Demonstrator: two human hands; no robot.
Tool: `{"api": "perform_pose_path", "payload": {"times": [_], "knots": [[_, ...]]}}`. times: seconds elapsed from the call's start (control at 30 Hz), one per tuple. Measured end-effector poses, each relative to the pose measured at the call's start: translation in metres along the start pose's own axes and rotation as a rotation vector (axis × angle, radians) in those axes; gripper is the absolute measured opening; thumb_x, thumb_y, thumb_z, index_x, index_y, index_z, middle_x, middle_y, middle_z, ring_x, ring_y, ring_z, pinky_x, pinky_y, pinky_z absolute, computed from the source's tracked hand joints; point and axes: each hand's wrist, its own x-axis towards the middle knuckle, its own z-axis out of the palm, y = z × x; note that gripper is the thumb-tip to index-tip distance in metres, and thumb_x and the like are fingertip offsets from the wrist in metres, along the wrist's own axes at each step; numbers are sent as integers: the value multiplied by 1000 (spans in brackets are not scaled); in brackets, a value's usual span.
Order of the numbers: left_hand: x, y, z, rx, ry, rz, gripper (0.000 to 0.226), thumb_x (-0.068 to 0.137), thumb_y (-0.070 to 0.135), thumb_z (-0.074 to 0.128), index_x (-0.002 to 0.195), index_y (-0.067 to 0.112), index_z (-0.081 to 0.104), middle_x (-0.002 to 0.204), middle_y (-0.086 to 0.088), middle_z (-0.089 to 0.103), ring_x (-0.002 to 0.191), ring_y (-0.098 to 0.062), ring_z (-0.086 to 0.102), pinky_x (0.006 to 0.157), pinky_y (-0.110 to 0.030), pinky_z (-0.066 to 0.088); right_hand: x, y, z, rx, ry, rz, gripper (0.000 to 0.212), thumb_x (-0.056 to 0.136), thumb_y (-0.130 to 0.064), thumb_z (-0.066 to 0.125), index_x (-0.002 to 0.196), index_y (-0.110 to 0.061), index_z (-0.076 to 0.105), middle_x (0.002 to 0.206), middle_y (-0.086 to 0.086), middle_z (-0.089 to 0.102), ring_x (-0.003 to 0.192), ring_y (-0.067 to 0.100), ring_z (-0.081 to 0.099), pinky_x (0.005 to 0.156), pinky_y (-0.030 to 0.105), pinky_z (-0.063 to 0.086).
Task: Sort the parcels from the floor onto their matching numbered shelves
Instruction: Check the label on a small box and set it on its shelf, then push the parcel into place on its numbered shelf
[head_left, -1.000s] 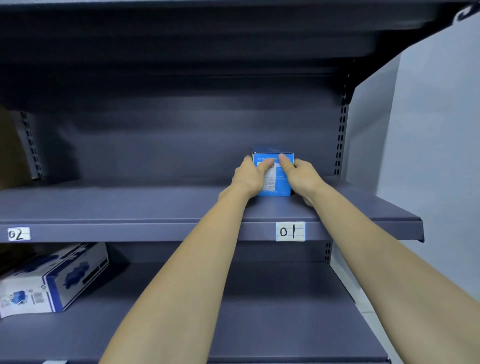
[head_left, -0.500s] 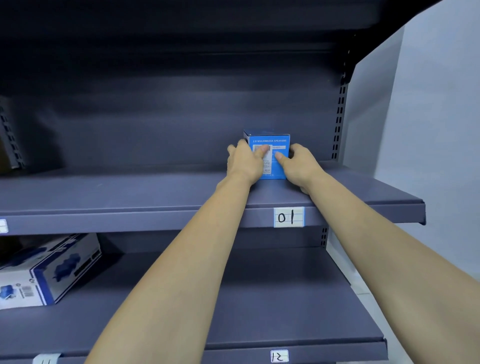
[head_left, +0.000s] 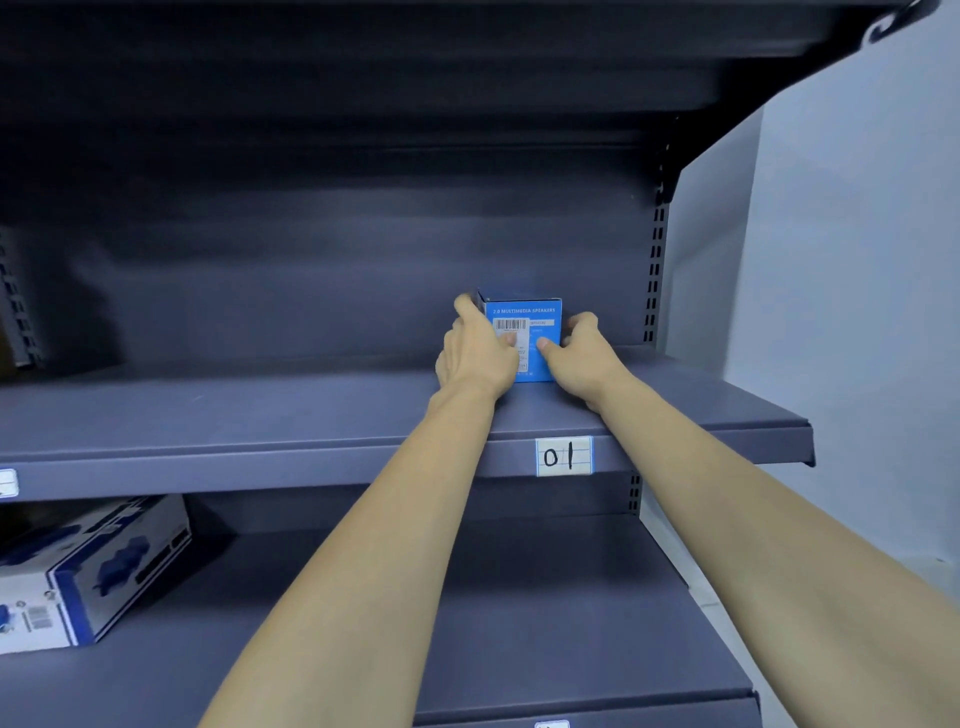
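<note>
Parcel set near the shelf's right rear corner

Blue box (head_left: 524, 338) stands upright between both grips: left hand (head_left: 480, 353) and right hand (head_left: 582, 356) clasp its sides, seemingly pushing rearward above label 01 (head_left: 563, 456).

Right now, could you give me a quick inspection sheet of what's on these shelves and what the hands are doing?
Surface: dark grey shelf, tag 01 on its front edge.
Job's things: blue box printed "2.0 Multimedia Speakers", upright on that shelf, above the tag.
Clutter: white-and-blue box on the lower shelf, far left.
Hands: left hand grips the blue box's left side, thumb on its barcode label; right hand grips the right side, thumb on the front.
Cables: nothing seen.
Surroundings: pale wall to the right; slotted upright at the shelf's back corner; another tag cut off at the left edge.
</note>
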Motion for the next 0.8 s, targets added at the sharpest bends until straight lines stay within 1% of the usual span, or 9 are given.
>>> {"api": "perform_pose_path", "payload": {"times": [0.1, 0.17, 0.23, 0.3, 0.37, 0.5, 0.6, 0.7, 0.8], "knots": [[-5, 4, -6, 64, 101, 69, 65, 86, 14, 61, 142, 13, 28, 138, -10, 44, 126, -29, 41, 91, -35, 36, -10, -7, -7, -32, -3, -9, 53, 99, -20, 49, 143, -5, 22, 116, 8, 52, 101, 22, 53, 80, 29, 39], [-12, 7, -9, 115, 152, 149, 63, 82, 9, 58, 140, 15, 35, 137, -11, 38, 123, -29, 37, 96, -34, 35, -19, -7, -15, -70, -3, 3, 55, 98, -24, 49, 143, -6, 23, 114, 9, 53, 98, 22, 52, 76, 28, 37], [-18, 10, -7, 160, 234, 299, 54, 82, 9, 56, 134, 16, 45, 131, -11, 37, 117, -29, 37, 95, -35, 37, -28, -3, -28, -118, -9, 11, 54, 98, -28, 50, 142, -7, 27, 118, 9, 53, 100, 22, 51, 78, 29, 36], [-23, 14, -6, 156, 274, 425, 42, 83, 9, 54, 125, 16, 55, 123, -10, 42, 111, -28, 40, 90, -36, 39, -40, 2, -43, -183, -1, 4, 51, 98, -30, 51, 140, -9, 34, 129, 9, 52, 106, 21, 50, 81, 27, 35], [-27, 18, -2, 146, 193, 462, 34, 87, 13, 54, 120, 17, 58, 122, -7, 46, 110, -26, 44, 88, -33, 38, -53, 5, -58, -262, 12, -23, 49, 98, -32, 51, 140, -10, 38, 136, 8, 51, 115, 22, 50, 85, 26, 34], [-45, 38, 15, 113, -54, 462, 30, 95, 24, 51, 125, 21, 57, 127, -1, 52, 119, -21, 47, 89, -33, 38, -79, 13, -88, -400, 42, -31, 51, 97, -33, 51, 141, -9, 39, 141, 10, 48, 126, 26, 47, 89, 25, 33], [-71, 71, 30, -20, -130, 436, 31, 97, 29, 49, 126, 23, 55, 127, 1, 54, 116, -20, 51, 90, -37, 42, -100, 21, -113, -400, 81, 15, 54, 97, -33, 51, 143, -8, 38, 143, 10, 47, 128, 26, 46, 95, 29, 37], [-102, 102, 49, -3, -194, 515, 34, 98, 30, 45, 130, 22, 55, 131, -1, 56, 120, -21, 51, 94, -39, 42, -125, 29, -140, -384, 134, 6, 54, 98, -32, 51, 144, -6, 40, 147, 9, 45, 134, 24, 43, 102, 28, 36], [-130, 128, 73, -23, -276, 560, 38, 102, 39, 37, 130, 22, 56, 132, 0, 58, 117, -22, 54, 94, -39, 43, -149, 45, -173, -359, 196, 37, 55, 98, -34, 52, 144, -8, 40, 148, 7, 44, 136, 21, 41, 97, 23, 33]]}}
